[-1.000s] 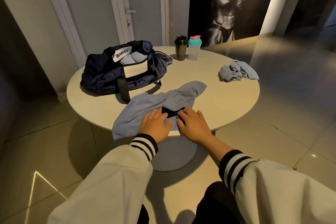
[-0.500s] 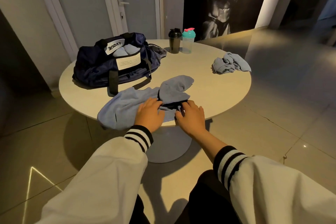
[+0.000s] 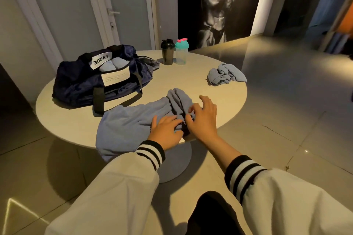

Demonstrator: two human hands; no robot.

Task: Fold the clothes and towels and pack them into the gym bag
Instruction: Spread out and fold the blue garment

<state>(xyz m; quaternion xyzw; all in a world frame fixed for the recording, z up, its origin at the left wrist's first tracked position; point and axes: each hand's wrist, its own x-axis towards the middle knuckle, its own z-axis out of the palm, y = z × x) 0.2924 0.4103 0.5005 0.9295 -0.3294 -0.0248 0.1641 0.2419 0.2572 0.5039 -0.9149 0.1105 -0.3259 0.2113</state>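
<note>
Lying just in front of the gym bag (image 3: 80, 84), the light blue cloth (image 3: 129, 126) is only half dealt with. The stretch nearest the bag's strap lies flat and droops over the rim of the round table (image 3: 200, 86). The end farther from the bag is gathered into a ridged bunch, which I read as a fold being drawn in and squared before packing. The left hand (image 3: 165, 130) lies palm down on the flat stretch with its fingers nearly straight and close together. It is probably pinning the fabric so it does not slide off the edge. The right hand (image 3: 202, 120), on the side away from the bag, has its fingers spread and lifted. Its thumb and forefinger tips are at the bunch, and the other fingers are clear of it, closing on nothing I can see. The bag stands unzipped with rolled pale blue pieces (image 3: 112, 65) already inside, so packing looks partly done. Well across the table from the bag, a second crumpled blue cloth (image 3: 225, 75) waits unfolded. Just behind the bag's far end, a black shaker (image 3: 167, 52) and a teal-lidded bottle (image 3: 181, 51) stand upright side by side, apart from the fabric.
</note>
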